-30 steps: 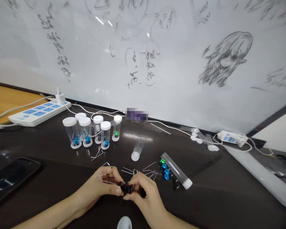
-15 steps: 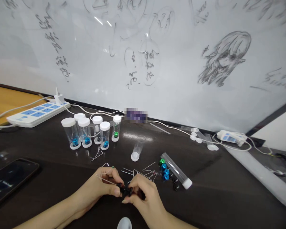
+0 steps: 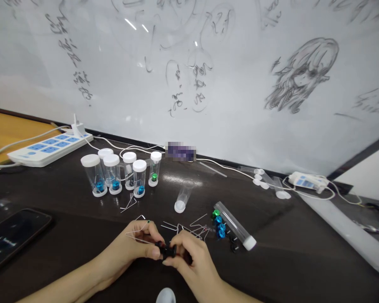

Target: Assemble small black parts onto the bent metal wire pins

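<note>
I am pinching a small black part [image 3: 167, 251] between my left hand [image 3: 134, 247] and right hand [image 3: 194, 261], both closed on it; it is lying crosswise just above the surface [image 3: 82, 219], equally near both.

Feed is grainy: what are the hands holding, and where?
A small black part, pinched at its left end by the left hand and at its right end by the right hand. The left fingers also grip a thin bent wire.
</note>
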Available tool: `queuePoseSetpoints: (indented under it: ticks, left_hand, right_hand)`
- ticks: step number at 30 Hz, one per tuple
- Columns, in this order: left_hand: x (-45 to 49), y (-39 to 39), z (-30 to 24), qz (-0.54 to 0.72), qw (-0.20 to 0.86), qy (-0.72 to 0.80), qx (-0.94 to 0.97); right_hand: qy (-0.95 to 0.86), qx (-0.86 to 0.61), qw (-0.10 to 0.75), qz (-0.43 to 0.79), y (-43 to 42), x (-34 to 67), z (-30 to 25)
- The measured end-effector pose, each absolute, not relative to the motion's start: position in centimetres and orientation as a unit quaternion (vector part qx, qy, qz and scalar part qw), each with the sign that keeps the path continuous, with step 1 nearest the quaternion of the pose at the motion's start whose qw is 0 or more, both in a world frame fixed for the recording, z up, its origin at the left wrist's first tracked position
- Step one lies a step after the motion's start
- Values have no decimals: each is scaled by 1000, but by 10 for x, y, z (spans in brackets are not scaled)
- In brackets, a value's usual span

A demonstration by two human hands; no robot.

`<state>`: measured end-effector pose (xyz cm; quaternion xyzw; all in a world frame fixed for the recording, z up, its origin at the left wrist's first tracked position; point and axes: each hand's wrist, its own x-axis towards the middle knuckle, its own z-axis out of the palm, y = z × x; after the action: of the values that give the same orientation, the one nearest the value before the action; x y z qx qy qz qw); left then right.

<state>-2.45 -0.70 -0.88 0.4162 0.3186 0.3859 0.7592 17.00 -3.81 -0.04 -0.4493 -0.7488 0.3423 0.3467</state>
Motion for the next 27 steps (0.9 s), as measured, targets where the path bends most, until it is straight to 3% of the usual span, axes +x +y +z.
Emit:
queuePoseSetpoints:
  ticks: [13,20,27]
  left_hand:
    - [-26,-9,-5,397,735,349,424]
    - [-25,-8,-5,402,738,340,423]
    - [-25,-9,-7,383,754,326,423]
  right_hand:
    - [-741,-454,334,366,-38,173,2]
    - [-726,-456,386,341,-36,170,-2]
    - [-748,-432,329,382,-38,173,1]
